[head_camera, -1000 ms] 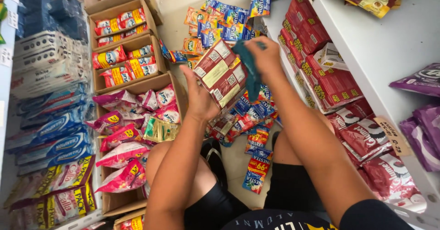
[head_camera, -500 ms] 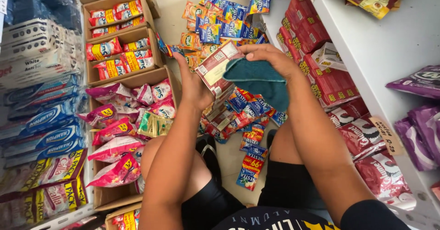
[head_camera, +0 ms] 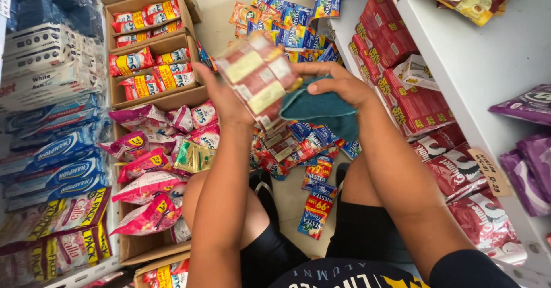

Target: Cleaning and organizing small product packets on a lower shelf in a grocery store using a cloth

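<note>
While the fingers (head_camera: 215, 84) of the left hand (head_camera: 227, 101) are spread and curled up behind a stack of red-and-cream sachet packs (head_camera: 258, 75), holding it tilted in the air above the knees, the right hand (head_camera: 338, 84) is closed on a teal cloth (head_camera: 321, 111) and presses it against the lower right edge of that stack. The cloth hangs bunched under the right palm, touching the packs. The stack itself is blurred, so whether it is one bundle or several loose strips cannot be told.

Judging by how things lie, the wiping looks partly done at best: this one stack is under the cloth, and only its lower edge is covered, with the upper faces still to be reached. Below the hands, a heap of small blue and red sachets (head_camera: 298, 150) lies scattered on the floor (head_camera: 287, 196) between the person's feet, and more blue and orange ones (head_camera: 281, 12) are strewn further off. These appear untouched by the cloth. To the left, open cardboard boxes (head_camera: 155, 101) hold pink and red snack bags; to the right, a white shelf (head_camera: 459, 58) carries red packets (head_camera: 396, 41) in rows.
</note>
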